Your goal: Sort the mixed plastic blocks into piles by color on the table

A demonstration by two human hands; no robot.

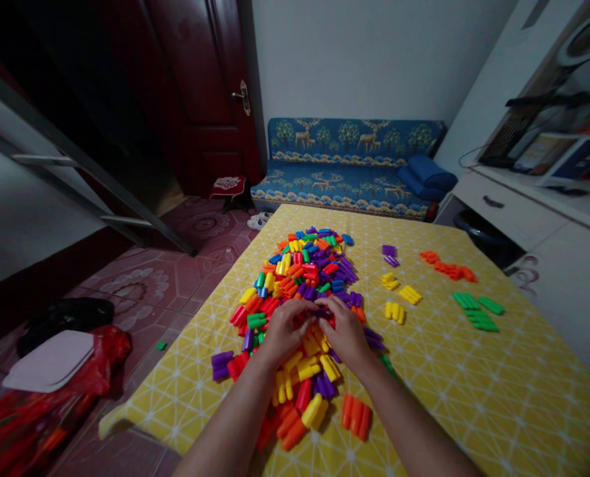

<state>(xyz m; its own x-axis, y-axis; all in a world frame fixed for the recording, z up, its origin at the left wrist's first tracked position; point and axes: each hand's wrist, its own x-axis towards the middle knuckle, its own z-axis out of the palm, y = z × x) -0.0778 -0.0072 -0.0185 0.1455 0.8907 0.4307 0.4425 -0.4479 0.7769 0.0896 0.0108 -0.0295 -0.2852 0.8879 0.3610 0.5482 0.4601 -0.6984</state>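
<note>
While left hand (285, 331) and right hand (347, 331) curl half-closed over heaped plastic building blocks (309, 270) on the counter (424, 384), I cannot tell their hold; blocks look light, stiff, slick, best pinched across the sides.

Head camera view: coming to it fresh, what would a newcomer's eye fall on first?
Probably the heap of multicoloured pieces at the centre, on the yellow tablecloth, with the left hand and right hand together over its nearer part. Next, the small single-colour groups right of the heap: purple pieces, yellow pieces, orange pieces and green pieces. Past the cloth's far edge, the blue deer-patterned sofa stands out.
</note>
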